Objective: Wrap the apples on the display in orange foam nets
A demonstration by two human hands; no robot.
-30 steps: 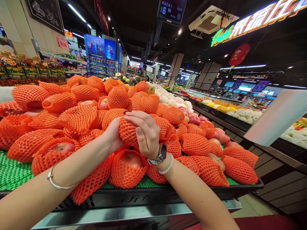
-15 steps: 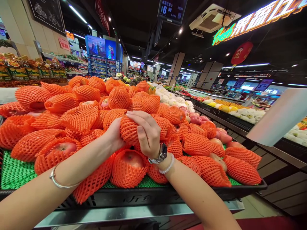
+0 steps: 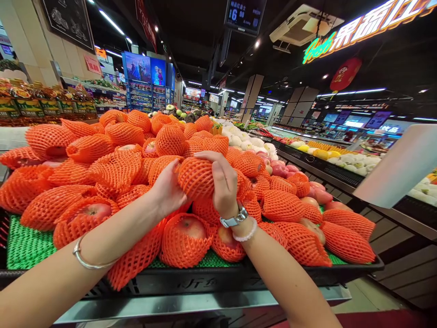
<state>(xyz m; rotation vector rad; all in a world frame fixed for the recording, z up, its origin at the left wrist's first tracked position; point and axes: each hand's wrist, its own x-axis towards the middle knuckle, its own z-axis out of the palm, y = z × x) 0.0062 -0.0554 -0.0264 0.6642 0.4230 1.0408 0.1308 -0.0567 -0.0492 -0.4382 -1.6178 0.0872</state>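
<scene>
Between my two hands is an apple in an orange foam net [image 3: 195,178], held just above the pile. My left hand [image 3: 168,189] grips its left side, with the fingertips hidden behind it. My right hand [image 3: 225,184] curves around the right side, fingers over the top. Just below sits another netted apple [image 3: 186,230], its reddish top showing through the opening. More apples in orange foam nets [image 3: 116,168] lie heaped around my hands. A netted apple [image 3: 227,239] rests under my right wrist.
The heap lies on a green mat [image 3: 25,243] in a black crate [image 3: 211,280] with a metal ledge in front. Bare apples [image 3: 319,193] and white-netted fruit [image 3: 242,139] lie to the right. Bottles [image 3: 44,102] stand back left. A white roll [image 3: 399,166] juts in at right.
Both hands have shifted slightly right with the netted apple. My right hand has turned, and its wrist has rolled so the watch face no longer shows. More of the apple's net is visible.
</scene>
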